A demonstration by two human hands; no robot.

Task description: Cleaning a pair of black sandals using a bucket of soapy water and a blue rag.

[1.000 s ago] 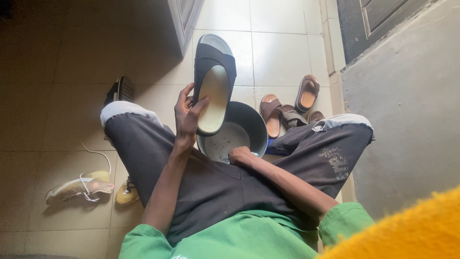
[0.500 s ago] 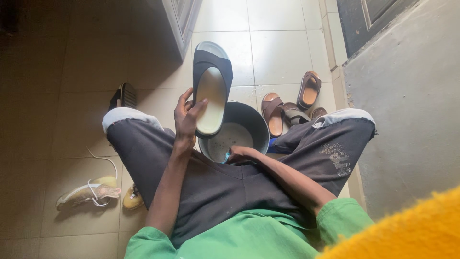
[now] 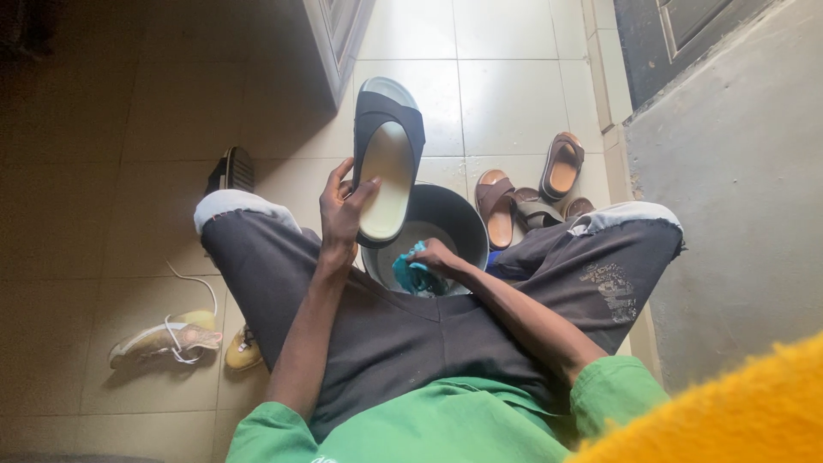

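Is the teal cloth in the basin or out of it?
Partly out: the right hand holds the teal cloth bunched above the basin's near rim.

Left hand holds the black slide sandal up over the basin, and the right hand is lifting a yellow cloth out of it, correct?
Not quite. The cloth in the right hand is teal, not yellow, as the head view shows. The left hand does hold the black slide sandal over the basin.

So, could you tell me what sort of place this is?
Probably a home entryway or porch: pale tiled floor, brown sandals lying by a doorway, and a dark bucket of water between the seated person's knees.
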